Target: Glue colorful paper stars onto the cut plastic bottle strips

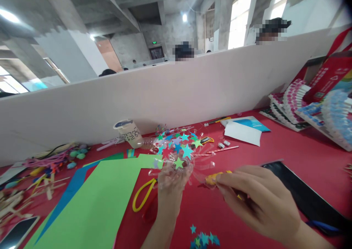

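My left hand is closed around a clear plastic piece cut into strips, which looks like a cut-up bottle. Colored paper stars in green, blue, teal and red cover its middle. To the right, my right hand pinches a small yellow tube-like object. Its tip points left, close to the plastic strips; my fingers hide the rest of it. Below, between my arms, lies a small pile of loose stars. Yellow-handled scissors rest beside my left wrist.
Green paper sheets lie at the left, near sticks and pipe cleaners. A marked cup leans by the white partition. A white card, a black flat case and folded paper crafts are to the right.
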Demonstrator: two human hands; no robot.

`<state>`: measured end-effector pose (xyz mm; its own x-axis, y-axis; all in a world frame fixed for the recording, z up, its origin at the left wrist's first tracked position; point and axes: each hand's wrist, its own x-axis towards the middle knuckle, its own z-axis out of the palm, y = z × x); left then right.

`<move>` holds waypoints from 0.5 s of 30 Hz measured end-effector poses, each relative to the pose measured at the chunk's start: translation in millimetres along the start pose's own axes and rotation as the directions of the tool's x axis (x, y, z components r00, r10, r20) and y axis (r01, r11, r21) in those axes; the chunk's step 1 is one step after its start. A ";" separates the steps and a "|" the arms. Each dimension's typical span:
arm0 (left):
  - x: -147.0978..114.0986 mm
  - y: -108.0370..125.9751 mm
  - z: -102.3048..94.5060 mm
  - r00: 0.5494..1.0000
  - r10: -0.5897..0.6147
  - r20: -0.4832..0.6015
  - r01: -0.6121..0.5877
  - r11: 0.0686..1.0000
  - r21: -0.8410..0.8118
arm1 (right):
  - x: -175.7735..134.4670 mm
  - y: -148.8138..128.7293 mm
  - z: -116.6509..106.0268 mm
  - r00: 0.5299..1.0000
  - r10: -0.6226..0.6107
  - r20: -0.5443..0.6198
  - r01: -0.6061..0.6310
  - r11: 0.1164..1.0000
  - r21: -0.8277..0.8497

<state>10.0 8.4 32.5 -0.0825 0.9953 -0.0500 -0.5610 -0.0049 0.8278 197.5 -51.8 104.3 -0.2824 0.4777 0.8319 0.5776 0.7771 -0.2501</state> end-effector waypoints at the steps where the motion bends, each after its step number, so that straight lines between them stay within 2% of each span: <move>1: 1.4 -0.2 -0.9 1.000 -0.020 0.016 0.020 1.000 0.003 | -1.1 0.3 0.3 1.000 -0.008 -0.001 0.008 1.000 -0.006; 9: 0.4 -6.1 -0.7 0.998 -0.057 0.000 0.057 0.994 0.088 | -2.0 4.0 5.9 1.000 -0.011 0.002 0.011 1.000 -0.006; 12: -5.0 -0.1 -0.4 1.000 -0.003 -0.026 0.006 0.991 0.130 | -2.0 3.7 7.8 1.000 0.016 0.010 -0.016 1.000 0.015; 13: -6.5 2.5 -0.4 0.999 0.045 0.000 -0.044 0.975 0.218 | -2.1 3.6 8.4 1.000 0.025 0.014 -0.025 0.999 0.026; 15: -8.2 6.5 0.0 0.993 0.116 -0.004 -0.112 0.966 0.234 | -2.4 3.8 9.2 0.999 0.041 0.026 -0.042 0.998 0.043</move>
<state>7.0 0.2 38.3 -0.1505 0.9876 0.0442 -0.3400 -0.0936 0.9358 193.2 -46.2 96.8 -0.2779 0.5198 0.8078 0.5555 0.7730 -0.3063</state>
